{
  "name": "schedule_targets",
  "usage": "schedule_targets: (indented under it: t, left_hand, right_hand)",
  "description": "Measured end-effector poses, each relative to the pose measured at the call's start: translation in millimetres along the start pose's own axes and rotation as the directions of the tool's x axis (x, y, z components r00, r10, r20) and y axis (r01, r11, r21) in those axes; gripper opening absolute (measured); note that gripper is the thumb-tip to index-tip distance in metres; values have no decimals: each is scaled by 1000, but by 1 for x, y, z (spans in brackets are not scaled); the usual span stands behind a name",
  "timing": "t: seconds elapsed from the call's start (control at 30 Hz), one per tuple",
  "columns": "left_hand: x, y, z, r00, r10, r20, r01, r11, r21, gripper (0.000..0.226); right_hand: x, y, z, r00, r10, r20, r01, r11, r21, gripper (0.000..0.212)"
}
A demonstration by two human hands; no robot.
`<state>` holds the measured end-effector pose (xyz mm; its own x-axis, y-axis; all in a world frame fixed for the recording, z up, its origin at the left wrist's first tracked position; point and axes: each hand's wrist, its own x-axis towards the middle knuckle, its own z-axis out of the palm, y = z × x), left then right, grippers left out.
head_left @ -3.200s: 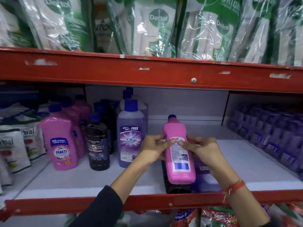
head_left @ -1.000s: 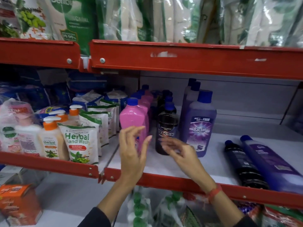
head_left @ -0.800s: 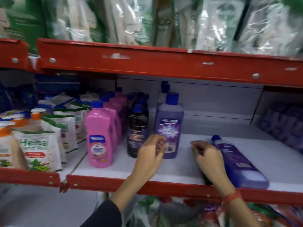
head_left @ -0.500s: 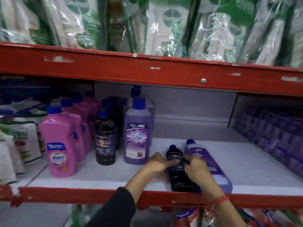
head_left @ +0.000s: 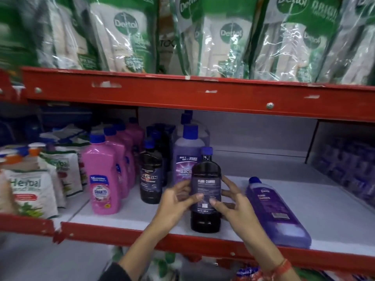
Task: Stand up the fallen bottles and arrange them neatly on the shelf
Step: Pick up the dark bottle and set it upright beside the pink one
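on the white shelf board, front edge: black bottle (head_left: pixel 206 191) upright, blue cap on top, back label facing the camera, base near the red front rail (head_left: pixel 142 238).
left hand (head_left: pixel 174 203): curled round the left side of the black bottle, thumb across the lower label, fingers wrapped behind; partly closed on it.
right hand (head_left: pixel 233 201): on the right side of the same bottle, thumb tip on the label, fingers spread and only loosely bent; contact of the outer fingers cannot be told.
wrist: red thread band (head_left: pixel 283 267) on the right wrist; dark sleeve (head_left: pixel 115 274) on the left arm.
fallen purple bottle (head_left: pixel 276 211): lying on its side just right of the right hand, blue cap pointing to the back of the shelf, base at the front rail.
standing purple bottle (head_left: pixel 187 155): upright, directly behind the black bottle, partly hidden by it; more purple ones queued behind.
second black bottle (head_left: pixel 151 175): upright, left of the purple one, heading a row of dark bottles.
pink bottles (head_left: pixel 102 177): upright row further left, blue caps.
herbal hand wash pouches (head_left: pixel 30 191): left bay, blurred.
upper shelf: green and white refill pouches (head_left: pixel 223 37) above the red beam (head_left: pixel 182 96).
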<state>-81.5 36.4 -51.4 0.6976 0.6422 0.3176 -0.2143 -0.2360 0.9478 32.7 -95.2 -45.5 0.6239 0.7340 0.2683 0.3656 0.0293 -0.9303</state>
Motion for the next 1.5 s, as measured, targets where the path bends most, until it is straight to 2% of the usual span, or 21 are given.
schedule_targets:
  t: [0.17, 0.33, 0.43, 0.53, 0.6, 0.77, 0.83, 0.93, 0.97, 1.03, 1.13, 1.23, 1.4, 1.5]
  left_hand:
    - [-16, 5, -67, 974, 138, -181, -133, 990, 42, 40]
    - [-28, -2, -99, 952, 179, -249, -163, 983, 87, 48]
    - [-32, -9, -106, 945, 168, -281, -152, 985, 79, 52]
    - [-36, -13, -109, 934, 169, -316, -158, 986, 59, 40]
    - [-37, -16, -114, 936, 152, -316, -155, 988, 15, 25]
    - [-37, -25, -132, 968, 89, -233, -106, 993, -60, 19]
    - [-34, -27, -133, 979, 95, -178, -102, 994, -29, 35]
    - [-31, -29, -134, 991, 84, -104, -84, 996, 4, 78]
    - [-32, -28, -134, 994, 90, -66, -89, 996, 11, 86]
    - [-32, -27, -133, 994, 108, -22, -108, 994, 16, 86]
    - [-31, -29, -130, 982, 151, -113, -138, 983, 119, 87]
    - [-32, -35, -125, 963, 183, -199, -137, 965, 225, 93]
    - [-37, -36, -115, 924, 280, -261, -151, 894, 423, 88]
    - [-43, -32, -104, 844, 406, -350, -159, 813, 561, 75]
  right_hand:
    - [7, -19, 74, 983, -182, 27, 179, 980, 84, 66]
    - [7, -15, 117, 979, -200, 27, 197, 976, 95, 67]
    - [4, -12, 129, 982, -187, -19, 188, 979, 78, 57]
    - [2, -8, 137, 963, -201, -180, 195, 980, -48, 43]
    - [-2, -7, 142, 963, -190, -188, 175, 980, -97, 44]
    - [0, -11, 145, 991, -120, 61, 126, 987, -99, 73]
    - [6, -11, 143, 986, -87, 144, 104, 987, -119, 75]
    - [15, -12, 136, 946, -39, 322, 53, 998, -35, 61]
    - [18, -13, 135, 929, -33, 367, 48, 998, -31, 61]
    - [22, -14, 133, 920, -24, 391, 52, 997, -59, 64]
    - [26, -12, 136, 960, -52, 274, 89, 988, -124, 56]
    - [25, -7, 142, 980, -115, 161, 148, 966, -211, 59]
    - [18, -7, 141, 975, -169, 144, 200, 950, -240, 65]
    - [12, -12, 125, 970, -194, 144, 229, 926, -299, 59]
